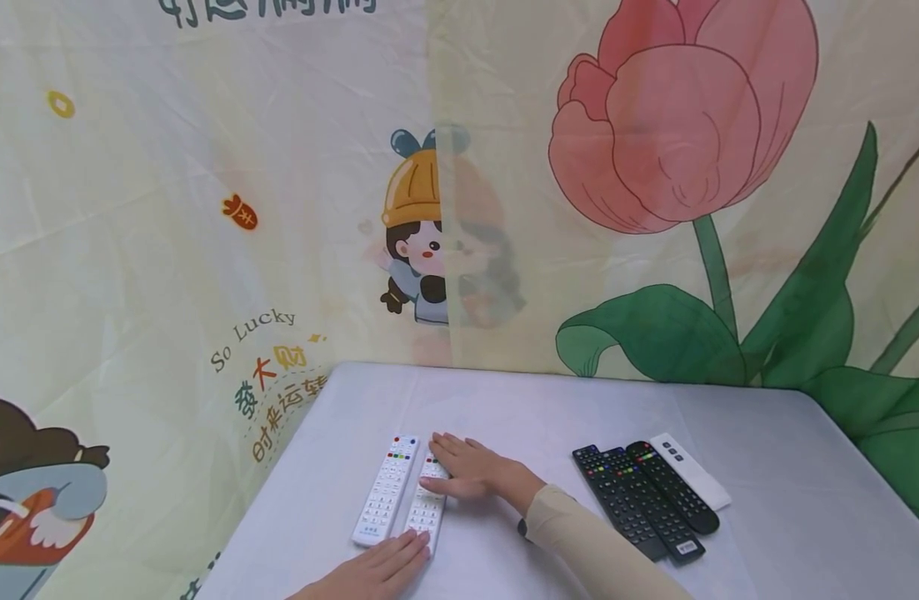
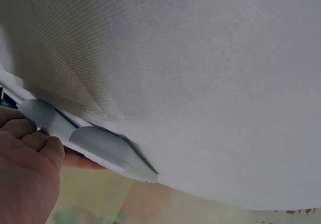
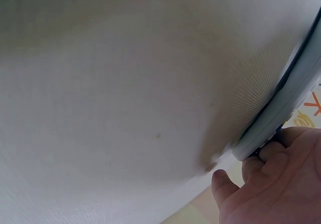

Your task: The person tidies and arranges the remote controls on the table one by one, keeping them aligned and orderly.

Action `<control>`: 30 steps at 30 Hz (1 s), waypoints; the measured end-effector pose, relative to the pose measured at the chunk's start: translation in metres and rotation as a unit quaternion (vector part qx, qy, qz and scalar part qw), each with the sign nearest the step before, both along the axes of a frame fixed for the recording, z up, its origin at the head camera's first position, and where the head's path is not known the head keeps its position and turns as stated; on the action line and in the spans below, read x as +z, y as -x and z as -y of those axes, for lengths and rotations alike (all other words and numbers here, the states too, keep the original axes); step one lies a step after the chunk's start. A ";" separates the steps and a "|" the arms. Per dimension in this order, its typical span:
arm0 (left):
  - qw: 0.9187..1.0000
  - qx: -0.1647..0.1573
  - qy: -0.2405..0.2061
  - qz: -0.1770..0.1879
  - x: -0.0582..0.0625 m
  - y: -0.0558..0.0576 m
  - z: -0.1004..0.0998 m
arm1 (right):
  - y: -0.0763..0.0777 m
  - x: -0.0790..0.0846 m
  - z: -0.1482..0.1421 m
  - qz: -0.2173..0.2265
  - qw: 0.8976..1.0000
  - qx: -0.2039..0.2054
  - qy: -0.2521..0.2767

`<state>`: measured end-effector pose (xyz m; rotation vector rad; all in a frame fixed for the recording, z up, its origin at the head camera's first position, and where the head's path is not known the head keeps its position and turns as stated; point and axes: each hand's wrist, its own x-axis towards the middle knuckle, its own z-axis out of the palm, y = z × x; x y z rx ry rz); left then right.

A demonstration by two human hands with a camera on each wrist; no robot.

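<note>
Two white remote controls lie side by side, tilted slightly, on the left part of the white table. My right hand [image 1: 470, 469] rests across the upper end of the right-hand white remote [image 1: 427, 510], fingers straight and thumb extended over its buttons. At that remote's lower end, the fingers of my left hand [image 1: 384, 567] lie outstretched and touch it. The other white remote [image 1: 387, 492] sits just left, a narrow gap between them. In the left wrist view, the left hand [image 2: 27, 169] is beside the remotes' edges; in the right wrist view, the right thumb stands apart from the remote [image 3: 283, 106].
To the right, three black remotes [image 1: 654, 500] lie close together, partly overlapping, beside another white remote [image 1: 695, 473]. The white table [image 1: 504, 408] ends at a printed cloth backdrop [image 1: 504, 275] with a large pink tulip. My right forearm crosses the table's front.
</note>
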<state>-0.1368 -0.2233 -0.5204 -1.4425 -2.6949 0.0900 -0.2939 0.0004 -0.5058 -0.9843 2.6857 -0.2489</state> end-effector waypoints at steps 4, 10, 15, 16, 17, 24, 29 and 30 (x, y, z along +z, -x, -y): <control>1.000 0.006 0.006 0.022 0.003 -0.001 0.000 | 0.000 -0.002 0.000 0.000 1.000 0.002 0.006; 1.000 -0.001 0.003 0.027 0.006 0.000 -0.001 | 0.000 -0.001 0.000 0.002 1.000 0.001 0.006; 0.999 0.007 0.001 0.045 0.009 -0.001 -0.002 | -0.002 0.002 0.000 0.007 1.000 -0.002 0.007; 0.999 0.010 0.001 0.050 0.009 -0.001 -0.002 | -0.002 0.002 0.000 0.007 1.000 -0.003 0.007; 0.998 0.012 0.000 0.056 0.009 -0.001 -0.002 | -0.002 0.002 0.000 0.006 1.000 -0.003 0.007; 0.995 0.024 0.002 0.099 0.008 0.001 -0.001 | -0.002 0.001 0.000 0.003 1.000 -0.003 0.018; 0.994 0.028 0.004 0.108 0.008 0.002 -0.001 | -0.002 0.000 0.000 0.005 1.000 -0.005 0.022; 0.994 0.028 0.005 0.107 0.007 0.002 -0.001 | -0.001 0.000 0.000 0.005 1.000 -0.005 0.022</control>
